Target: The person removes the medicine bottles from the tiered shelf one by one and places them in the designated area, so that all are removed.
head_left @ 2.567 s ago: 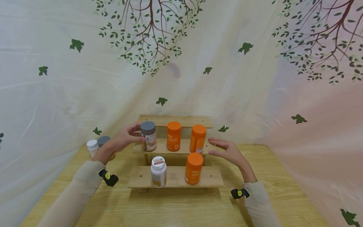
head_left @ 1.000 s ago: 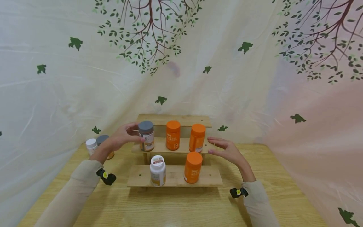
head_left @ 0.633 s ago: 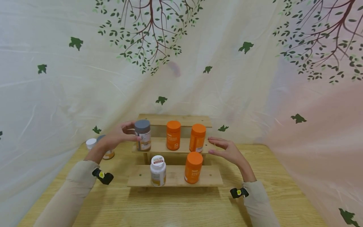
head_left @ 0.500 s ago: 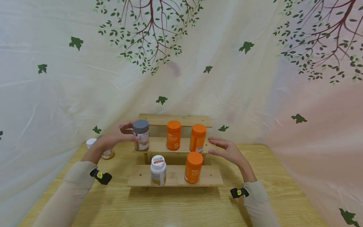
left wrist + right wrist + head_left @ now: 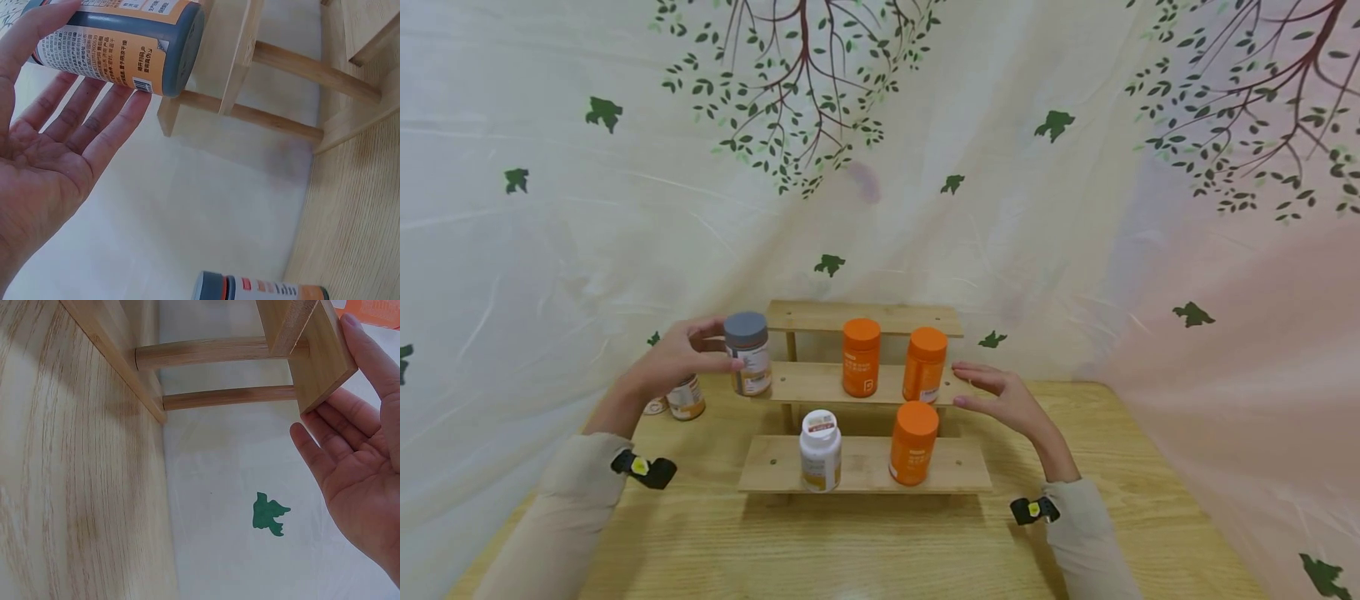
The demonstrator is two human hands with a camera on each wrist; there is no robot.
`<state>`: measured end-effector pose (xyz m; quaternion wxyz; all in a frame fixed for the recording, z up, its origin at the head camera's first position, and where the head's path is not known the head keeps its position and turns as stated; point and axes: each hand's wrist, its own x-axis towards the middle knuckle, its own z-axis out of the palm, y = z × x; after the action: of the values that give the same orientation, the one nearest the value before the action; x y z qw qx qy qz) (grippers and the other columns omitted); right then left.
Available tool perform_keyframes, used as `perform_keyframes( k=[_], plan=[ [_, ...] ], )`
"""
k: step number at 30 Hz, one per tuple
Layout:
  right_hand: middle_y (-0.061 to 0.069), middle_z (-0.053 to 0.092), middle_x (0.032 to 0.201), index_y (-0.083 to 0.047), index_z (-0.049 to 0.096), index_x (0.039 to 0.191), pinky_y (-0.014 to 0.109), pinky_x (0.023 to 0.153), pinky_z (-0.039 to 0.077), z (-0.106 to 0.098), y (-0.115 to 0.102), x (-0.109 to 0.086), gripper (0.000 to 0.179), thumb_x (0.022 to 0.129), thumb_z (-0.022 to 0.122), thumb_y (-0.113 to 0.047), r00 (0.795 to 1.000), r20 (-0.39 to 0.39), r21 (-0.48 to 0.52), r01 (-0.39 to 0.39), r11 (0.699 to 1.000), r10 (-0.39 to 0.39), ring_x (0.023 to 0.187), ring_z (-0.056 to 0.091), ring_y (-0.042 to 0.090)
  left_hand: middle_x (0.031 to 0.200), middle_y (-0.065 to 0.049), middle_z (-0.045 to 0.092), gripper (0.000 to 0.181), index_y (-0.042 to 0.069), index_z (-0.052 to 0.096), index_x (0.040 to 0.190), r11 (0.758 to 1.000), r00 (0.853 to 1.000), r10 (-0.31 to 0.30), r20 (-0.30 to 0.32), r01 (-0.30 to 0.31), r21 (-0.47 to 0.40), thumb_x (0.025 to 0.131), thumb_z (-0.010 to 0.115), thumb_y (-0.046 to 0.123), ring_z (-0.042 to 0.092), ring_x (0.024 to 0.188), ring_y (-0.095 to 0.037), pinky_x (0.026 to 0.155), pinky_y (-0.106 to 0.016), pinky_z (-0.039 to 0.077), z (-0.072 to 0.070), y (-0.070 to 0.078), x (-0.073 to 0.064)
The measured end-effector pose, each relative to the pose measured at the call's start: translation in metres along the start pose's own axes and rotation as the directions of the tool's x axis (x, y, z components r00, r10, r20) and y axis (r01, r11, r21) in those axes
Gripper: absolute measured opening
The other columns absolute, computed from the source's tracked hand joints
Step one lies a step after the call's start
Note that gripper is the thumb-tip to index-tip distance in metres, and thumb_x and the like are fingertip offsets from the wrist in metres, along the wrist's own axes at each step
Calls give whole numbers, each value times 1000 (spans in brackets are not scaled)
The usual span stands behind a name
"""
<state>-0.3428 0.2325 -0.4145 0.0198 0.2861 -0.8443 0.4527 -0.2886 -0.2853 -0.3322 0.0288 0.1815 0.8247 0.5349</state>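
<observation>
My left hand (image 5: pixel 673 358) grips a grey-capped pill bottle (image 5: pixel 749 358) between thumb and fingers. The bottle is upright and overlaps the left end of the middle shelf in the head view; its printed orange-and-white label (image 5: pixel 106 53) shows in the left wrist view. My right hand (image 5: pixel 1003 400) holds the right end of the same shelf of the wooden tiered stand (image 5: pixel 880 321). In the right wrist view its thumb is at one edge of the board (image 5: pixel 325 369) and its fingertips are at the other.
Two orange bottles, a middle one (image 5: pixel 861 358) and a right one (image 5: pixel 925 365), stand on the middle shelf. The bottom shelf bears a white bottle (image 5: pixel 820 450) and another orange bottle (image 5: pixel 913 443). Partly behind my left forearm, a grey-capped bottle (image 5: pixel 687 398) stands on the table (image 5: pixel 880 550).
My left hand has carried the grey-capped bottle leftward along the middle shelf to its left end, away from the orange bottles. The right hand has stayed at the shelf's right end.
</observation>
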Motion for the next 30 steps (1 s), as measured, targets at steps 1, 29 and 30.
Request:
perform_keyframes(
  k=[1, 29, 30],
  plan=[
    [14, 55, 150, -7, 62, 140, 56, 113, 42, 0, 0, 0, 54, 91, 79, -20, 1000, 0, 1, 0, 1000, 0, 139, 51, 37, 134, 5, 59, 68, 5, 41, 152, 1000, 1000, -1, -4, 1, 6, 93, 74, 13, 60, 122, -13, 94, -27, 55, -1, 0, -2],
    [15, 54, 151, -6, 61, 141, 57, 113, 42, 1, 1, 0, 54, 91, 78, -19, 1000, -4, -2, 1, 1000, -1, 140, 50, 38, 120, 16, 63, 61, 3, 48, 145, 993, 995, -39, -90, 49, 108, 93, 75, 18, 64, 108, 0, 88, -29, 56, -19, -18, -24],
    [15, 54, 151, -6, 61, 141, 57, 113, 42, 1, 1, 0, 54, 91, 78, -19, 1000, -5, -3, 2, 1000, -2, 140, 50, 38, 120, 16, 63, 61, 3, 48, 145, 992, 994, -44, -98, 56, 115, 93, 76, 19, 64, 107, 0, 88, -30, 56, -19, -19, -24]
  ],
)
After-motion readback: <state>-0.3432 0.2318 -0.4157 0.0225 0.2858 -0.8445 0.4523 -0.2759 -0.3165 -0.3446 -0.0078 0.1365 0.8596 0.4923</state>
